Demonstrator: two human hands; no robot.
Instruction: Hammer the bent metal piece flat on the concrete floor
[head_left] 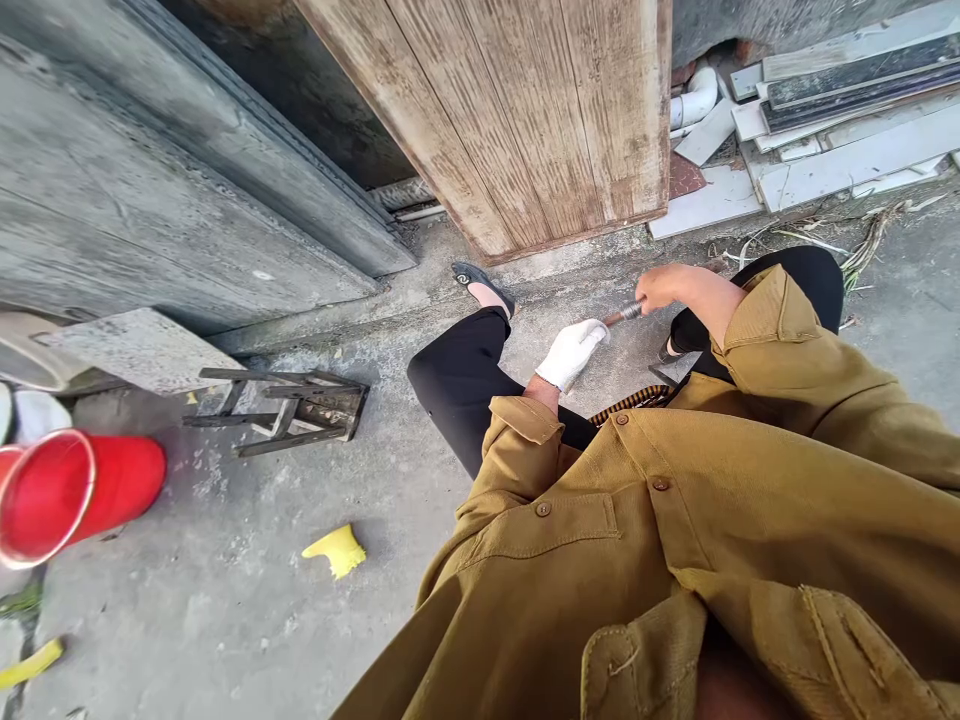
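Clearly apart: gloved hand [574, 352], panel edge [577, 235]

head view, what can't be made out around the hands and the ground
- Head view: parts of the brown-and-grey rod inside the left hand and right hand, covered by their grips.
- Head view: the wooden panel's top, cut off by the upper edge.
- Head view: one end of the yellow strip, cut off by the left edge.

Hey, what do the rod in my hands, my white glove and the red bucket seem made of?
Rod: possibly wood, matte brown; its grey ridged section could be metal or wrapping. White glove: likely knitted fabric, matte, with a snug cuff. Red bucket: probably plastic, smooth and evenly coloured.
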